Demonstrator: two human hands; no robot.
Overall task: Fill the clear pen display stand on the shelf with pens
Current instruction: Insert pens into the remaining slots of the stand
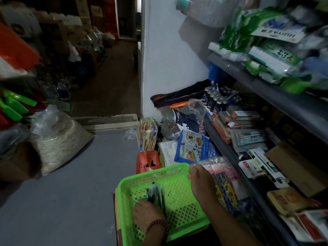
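Observation:
A bright green perforated plastic basket [179,206] sits low in the middle of the head view, on top of a box. A small bundle of dark pens [156,191] lies inside it. My left hand [145,214], with a red bead bracelet on the wrist, is closed around the near ends of those pens. At the basket's far right corner my right hand [198,176] grips the rim. I cannot pick out the clear pen display stand among the blurred goods on the shelf.
On the right, a grey metal shelf [230,151] carries boxed stationery, small ink bottles [216,100] and cardboard boxes. Green packets [266,55] fill the shelf above. Bags and packets crowd the floor by the white wall. A sack [56,139] stands on the left of the grey floor.

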